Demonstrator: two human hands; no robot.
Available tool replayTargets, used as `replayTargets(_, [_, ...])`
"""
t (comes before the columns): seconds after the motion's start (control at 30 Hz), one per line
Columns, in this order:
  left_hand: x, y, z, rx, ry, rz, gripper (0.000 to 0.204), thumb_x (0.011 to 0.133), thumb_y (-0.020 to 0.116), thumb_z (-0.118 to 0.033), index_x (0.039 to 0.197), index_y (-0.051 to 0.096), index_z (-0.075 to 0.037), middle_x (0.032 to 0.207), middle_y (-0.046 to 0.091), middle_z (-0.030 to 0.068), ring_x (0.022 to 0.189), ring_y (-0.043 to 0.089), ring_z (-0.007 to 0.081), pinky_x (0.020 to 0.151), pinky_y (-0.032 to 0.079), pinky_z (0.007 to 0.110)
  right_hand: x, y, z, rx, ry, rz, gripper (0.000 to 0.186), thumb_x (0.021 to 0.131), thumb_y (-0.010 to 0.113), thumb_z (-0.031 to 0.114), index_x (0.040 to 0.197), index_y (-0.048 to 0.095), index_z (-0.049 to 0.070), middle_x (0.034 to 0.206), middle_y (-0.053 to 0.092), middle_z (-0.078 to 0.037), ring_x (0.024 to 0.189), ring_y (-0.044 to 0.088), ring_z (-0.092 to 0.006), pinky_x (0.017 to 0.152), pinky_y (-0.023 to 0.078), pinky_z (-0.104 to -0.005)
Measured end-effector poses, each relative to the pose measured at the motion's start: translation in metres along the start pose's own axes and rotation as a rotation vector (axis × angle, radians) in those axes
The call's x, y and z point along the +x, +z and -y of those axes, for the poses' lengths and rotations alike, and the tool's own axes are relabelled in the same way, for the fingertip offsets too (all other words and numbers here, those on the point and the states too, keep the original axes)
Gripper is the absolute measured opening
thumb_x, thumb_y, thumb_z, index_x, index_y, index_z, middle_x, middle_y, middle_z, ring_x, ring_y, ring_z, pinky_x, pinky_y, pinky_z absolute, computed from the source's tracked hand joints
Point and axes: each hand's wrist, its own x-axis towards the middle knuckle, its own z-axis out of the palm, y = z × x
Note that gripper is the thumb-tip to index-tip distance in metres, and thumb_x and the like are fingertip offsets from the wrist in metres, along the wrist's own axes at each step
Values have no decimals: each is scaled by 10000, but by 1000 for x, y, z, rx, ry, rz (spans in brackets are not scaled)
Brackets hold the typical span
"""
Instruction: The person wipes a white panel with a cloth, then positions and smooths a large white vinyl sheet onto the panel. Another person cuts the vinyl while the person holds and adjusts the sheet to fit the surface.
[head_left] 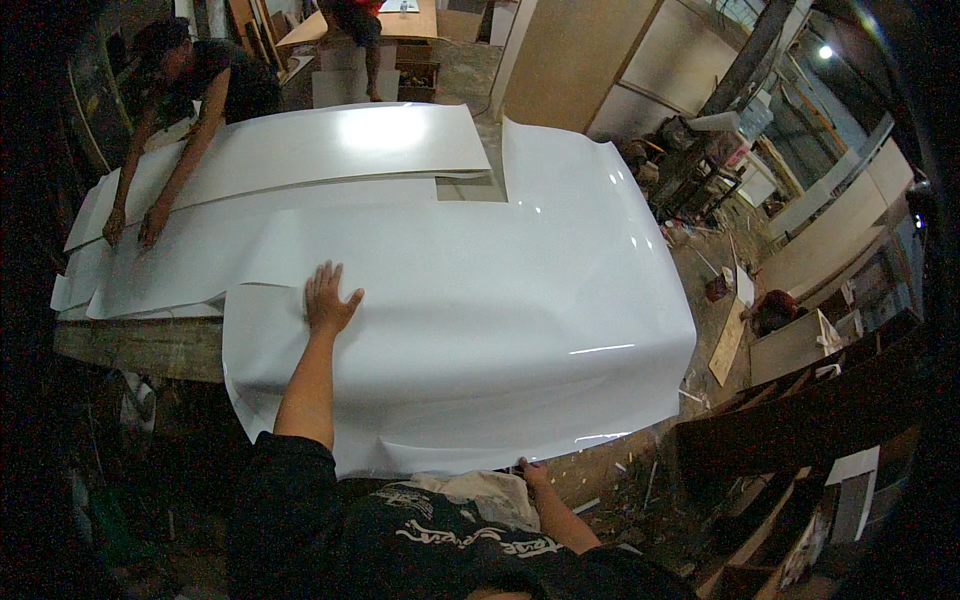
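My left hand lies open, likely steadying this white sheet; right hand at near edge, grip unclear

The head camera looks from above and behind the hands, facing forward and down. It is near them: the shirt crosses the lower edge, the sheet the middle. The wide fisheye reaches a panel well beyond the hands, edges bending toward the rim.
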Motion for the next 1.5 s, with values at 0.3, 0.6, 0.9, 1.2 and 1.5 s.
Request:
replayTargets(0.3, [2,1,0,21,6,19,867,911,603,-661,1574,420,-134,1663,343,127,1555,258,316,1259,178,534,-7,1,-9,944,66,509,222,989,592,271,971,605,50,895,633,-123,851,618,-303,803,551,-538])
replayTargets(0.6, [5,11,6,44,77,-53,833,919,614,-639,1541,459,-107,1623,393,171,1523,320,348,1244,221,543,-49,-16,6,781,67,339,123,877,583,157,818,590,49,821,625,-107,805,634,-312,777,559,-474])
replayTargets(0.9, [-1,6,-2,75,12,73,856,973,491,-651,1608,333,-99,1687,257,169,1568,207,331,1281,121,521,-71,-50,20,453,-292,119,168,788,566,91,643,504,34,728,593,-121,626,585,-308,610,551,-416])
replayTargets(1.2, [-16,7,-6,11,-24,255,787,1041,386,-593,1653,218,-127,1724,155,143,1599,97,322,1294,67,506,-22,-111,-12,668,-111,332,172,788,589,149,701,495,34,731,582,-88,618,588,-295,606,566,-400])
replayTargets(1.5, [-71,-4,7,-37,-26,232,756,1024,491,-509,1642,261,-139,1722,161,145,1599,93,325,1285,89,524,-110,-113,67,542,-398,185,163,819,583,110,690,525,28,708,565,-65,592,535,-238,608,523,-381])
